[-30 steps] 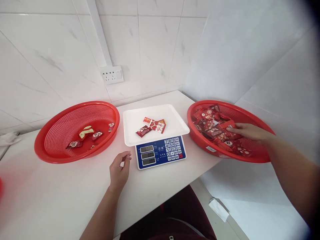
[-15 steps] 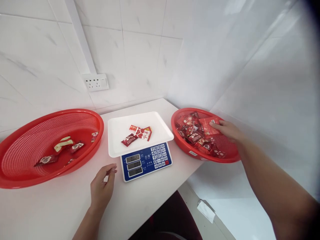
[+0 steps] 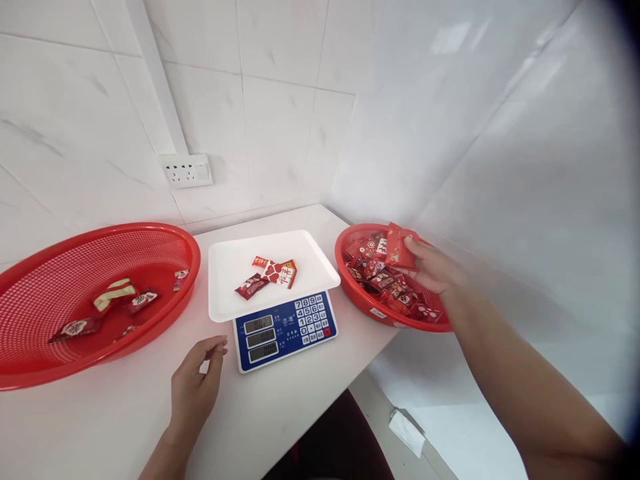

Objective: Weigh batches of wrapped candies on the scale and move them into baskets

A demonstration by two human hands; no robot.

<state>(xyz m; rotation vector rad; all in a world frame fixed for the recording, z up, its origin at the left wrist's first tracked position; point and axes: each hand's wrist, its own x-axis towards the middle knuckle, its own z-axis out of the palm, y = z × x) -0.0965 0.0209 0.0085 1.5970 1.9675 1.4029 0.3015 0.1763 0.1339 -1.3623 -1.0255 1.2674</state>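
My right hand (image 3: 434, 268) is closed on a red candy packet (image 3: 397, 246), lifted just above the right red basket (image 3: 370, 308), which is piled with several red wrapped sweets. A blue electronic scale (image 3: 285, 327) stands in the middle with a white tray (image 3: 227, 287) on top; three candy packets (image 3: 270, 273) lie on the tray. My left hand (image 3: 194, 388) rests on the white counter just left of the scale, fingers loosely curled and holding nothing. The left red basket (image 3: 165, 240) holds several sweets (image 3: 114, 293).
A white tiled wall with a power socket (image 3: 186, 171) and a vertical cable duct rises behind the counter. The counter's front edge runs diagonally below the scale. A white scrap (image 3: 406, 431) lies on the floor under the right basket.
My right hand has taken a red packet out of the pile and raised it above the right basket. The view has swung right. My left hand has stayed beside the scale.
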